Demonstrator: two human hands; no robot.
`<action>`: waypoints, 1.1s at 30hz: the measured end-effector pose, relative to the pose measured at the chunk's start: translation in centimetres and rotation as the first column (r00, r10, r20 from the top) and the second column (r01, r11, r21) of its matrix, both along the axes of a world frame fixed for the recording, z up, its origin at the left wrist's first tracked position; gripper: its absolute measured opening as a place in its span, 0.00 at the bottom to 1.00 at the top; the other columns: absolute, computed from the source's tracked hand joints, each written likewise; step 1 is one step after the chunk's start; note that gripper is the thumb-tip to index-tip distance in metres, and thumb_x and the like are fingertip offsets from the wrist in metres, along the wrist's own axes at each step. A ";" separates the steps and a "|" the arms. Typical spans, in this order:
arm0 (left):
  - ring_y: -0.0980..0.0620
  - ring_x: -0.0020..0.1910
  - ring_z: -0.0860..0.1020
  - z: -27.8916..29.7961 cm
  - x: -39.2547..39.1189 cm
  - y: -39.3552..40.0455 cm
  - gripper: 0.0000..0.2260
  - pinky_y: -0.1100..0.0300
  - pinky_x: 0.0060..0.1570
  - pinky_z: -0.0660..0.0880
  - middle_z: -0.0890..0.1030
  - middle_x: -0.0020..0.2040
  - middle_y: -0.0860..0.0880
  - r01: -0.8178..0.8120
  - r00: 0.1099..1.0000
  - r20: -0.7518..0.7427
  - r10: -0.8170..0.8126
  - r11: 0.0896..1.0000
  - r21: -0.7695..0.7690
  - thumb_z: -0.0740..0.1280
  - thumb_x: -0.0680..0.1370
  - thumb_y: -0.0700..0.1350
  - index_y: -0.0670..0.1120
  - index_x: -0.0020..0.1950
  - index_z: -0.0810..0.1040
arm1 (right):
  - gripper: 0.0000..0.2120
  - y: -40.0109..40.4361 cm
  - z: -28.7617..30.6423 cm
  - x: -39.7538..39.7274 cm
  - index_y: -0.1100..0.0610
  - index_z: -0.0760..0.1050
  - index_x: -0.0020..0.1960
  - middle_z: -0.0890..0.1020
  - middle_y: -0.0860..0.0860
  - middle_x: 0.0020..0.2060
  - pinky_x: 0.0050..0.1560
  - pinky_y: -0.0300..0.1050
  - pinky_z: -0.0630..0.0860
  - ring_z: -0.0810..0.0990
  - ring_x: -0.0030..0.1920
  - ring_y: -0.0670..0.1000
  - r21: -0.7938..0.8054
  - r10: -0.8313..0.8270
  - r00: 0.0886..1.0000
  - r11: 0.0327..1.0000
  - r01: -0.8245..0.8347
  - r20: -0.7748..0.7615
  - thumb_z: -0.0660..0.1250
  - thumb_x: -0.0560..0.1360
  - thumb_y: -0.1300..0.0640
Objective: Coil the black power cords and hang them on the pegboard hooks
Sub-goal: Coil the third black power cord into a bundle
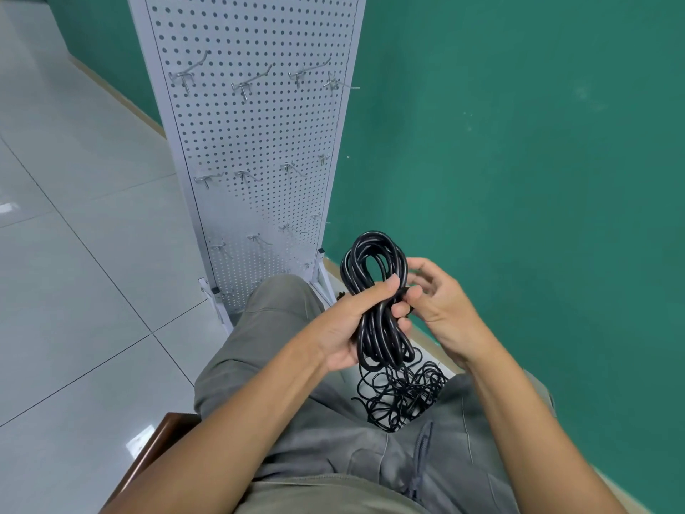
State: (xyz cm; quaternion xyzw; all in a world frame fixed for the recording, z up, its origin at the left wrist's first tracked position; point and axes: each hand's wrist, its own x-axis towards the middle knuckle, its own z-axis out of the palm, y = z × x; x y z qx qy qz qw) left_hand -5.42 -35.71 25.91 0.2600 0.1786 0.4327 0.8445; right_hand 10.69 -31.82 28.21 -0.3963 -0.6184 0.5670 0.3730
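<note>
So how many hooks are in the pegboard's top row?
4 on the pegboard: far left, left of centre, right of centre, right edge. All empty.

- One pegboard [255, 142], beyond the grips.
- Two hands: left hand [348, 324], right hand [441, 309].
- One coiled cord [374, 291] in the left grip.
- One loose cord tangle [400, 395] below the grips.
- Hooks [244, 85]: four in the top row; lower ones too small to count.
</note>
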 end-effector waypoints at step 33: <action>0.52 0.31 0.73 0.5 0.2 0.3 0.12 0.59 0.33 0.74 0.74 0.34 0.49 -0.050 0.848 -0.529 0.039 0.999 -0.007 0.79 0.65 0.48 0.47 0.39 0.77 | 0.07 -2.8 4.6 -0.6 0.64 0.80 0.48 0.79 0.51 0.35 0.52 0.45 0.83 0.81 0.39 0.47 0.073 -0.363 0.923 0.925 0.374 -0.129 0.68 0.80 0.61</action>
